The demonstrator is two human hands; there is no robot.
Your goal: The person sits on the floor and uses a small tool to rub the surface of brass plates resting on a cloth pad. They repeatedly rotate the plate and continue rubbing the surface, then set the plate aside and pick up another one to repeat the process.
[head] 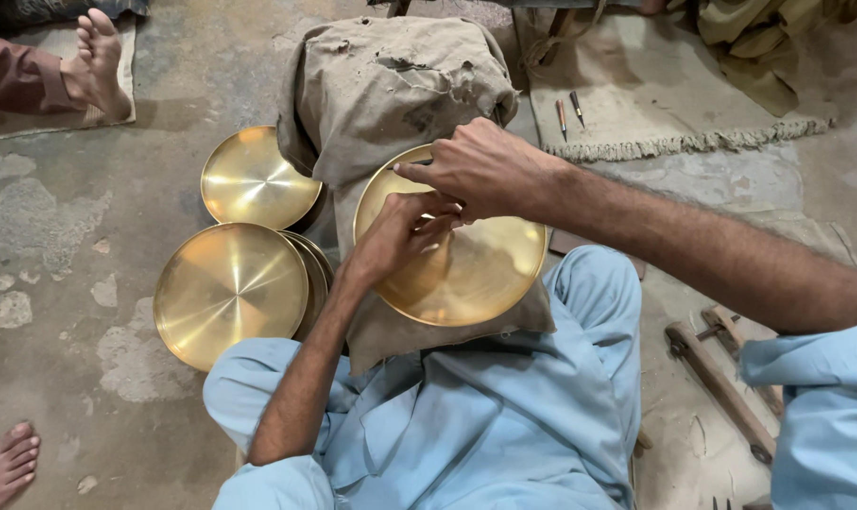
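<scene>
- Over the brass plate (pixel 466 269), the left hand (pixel 400 231) and right hand (pixel 480 165) meet, fingers pinched around something too small to identify.
- Plate rests on a burlap-covered block (pixel 391 85) between the knees.
- Judged mid-engraving; the next stroke needs steady, fine pressure.
- Stacked brass plates (pixel 230 293) lie nearby.

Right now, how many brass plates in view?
At least 3: one plate on the cloth-covered block under both hands, one on the floor behind the stack, one topping the stack at left. Rims beneath it show more plates, count unclear.
</scene>
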